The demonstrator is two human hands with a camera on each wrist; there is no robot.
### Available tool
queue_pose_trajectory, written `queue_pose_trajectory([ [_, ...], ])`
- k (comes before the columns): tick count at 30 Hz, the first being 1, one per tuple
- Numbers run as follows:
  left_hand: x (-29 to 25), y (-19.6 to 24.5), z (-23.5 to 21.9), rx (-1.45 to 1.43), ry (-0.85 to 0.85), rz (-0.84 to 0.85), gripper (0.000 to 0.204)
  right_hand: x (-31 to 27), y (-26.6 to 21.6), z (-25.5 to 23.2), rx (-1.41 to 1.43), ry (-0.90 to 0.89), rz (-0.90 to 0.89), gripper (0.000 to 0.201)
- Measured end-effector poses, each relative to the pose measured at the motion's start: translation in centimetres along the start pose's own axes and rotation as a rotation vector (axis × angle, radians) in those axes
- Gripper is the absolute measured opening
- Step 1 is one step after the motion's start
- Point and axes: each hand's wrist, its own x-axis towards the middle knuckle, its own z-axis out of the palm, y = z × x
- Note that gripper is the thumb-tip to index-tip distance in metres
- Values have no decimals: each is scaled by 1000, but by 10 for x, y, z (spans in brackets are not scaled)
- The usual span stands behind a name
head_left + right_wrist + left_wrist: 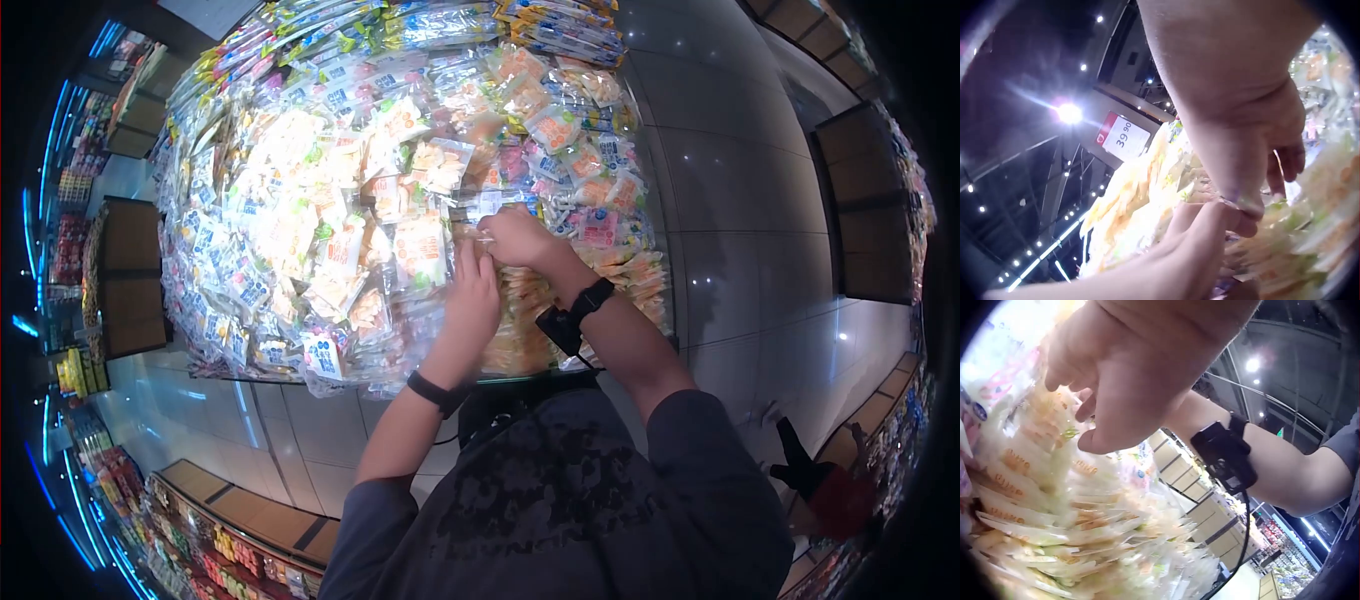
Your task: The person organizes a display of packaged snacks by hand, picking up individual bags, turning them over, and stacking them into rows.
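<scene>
Both hands are close together over a large heap of clear plastic food packets (420, 250) with orange and blue print. My left hand (475, 295) reaches up from below, its fingers stretched over the packets. In the left wrist view, the left hand's (1129, 394) thumb and fingers stand apart above a row of packets (1029, 512) set on edge. My right hand (520, 238) bends inward with curled fingers just right of the left fingertips. In the right wrist view, its thumb (1244, 203) overlaps the left fingers; whether it grips a packet, I cannot tell.
Long, bright packets (440, 25) line the heap's far side. A price card reading 39.90 (1124, 137) stands above the goods. Grey tiled floor (740, 210) runs along the right, with shelving (875, 200) beyond. A person in red (840, 500) is at lower right.
</scene>
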Motion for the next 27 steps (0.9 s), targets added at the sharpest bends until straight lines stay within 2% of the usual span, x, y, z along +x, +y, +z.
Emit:
queue_pose_trajectory([
  [1,-5,-1,0,57,0,74,49,-1,-7,-1,-163,-20,14,48],
  [2,-11,-3,0,49,-7,80,49,-2,-12,0,-324,-45,27,53],
  [4,-21,-1,-5,58,-106,117,59,2,-11,5,-273,-72,34,58],
  [6,-24,2,-13,24,-147,102,63,0,-13,4,-117,-18,30,63],
  [7,-25,3,-17,1,-177,83,66,2,-15,-5,-91,-165,77,64],
  [8,-26,1,-16,0,-183,92,66,9,-3,-1,-85,-160,85,64],
  [10,-28,-4,-15,22,-212,91,69,21,24,13,13,-194,-56,64],
  [11,-29,-6,-13,21,-217,99,69,23,28,16,17,-188,-49,64],
  [13,-30,-8,-11,74,-204,123,72,20,14,8,-24,-280,73,67],
  [16,-28,-9,-12,94,-218,113,73,6,-11,-3,-3,-312,91,58],
  [17,-28,-10,-12,95,-217,114,73,11,-8,7,-3,-311,90,58],
  [19,-27,-13,-11,62,-236,86,75,22,1,28,20,-188,-59,59],
  [20,-28,-14,-10,62,-237,87,75,24,5,28,21,-188,-59,59],
  [22,-30,-12,-16,108,-265,67,73,23,-1,13,90,-342,-5,61],
  [23,-30,-12,-19,111,-263,63,73,23,2,10,89,-343,-10,61],
  [25,-31,-10,-30,156,-280,105,67,18,15,3,149,-282,-152,67],
  [27,-32,-6,-43,114,-236,135,63,10,16,-15,102,-245,-151,71],
])
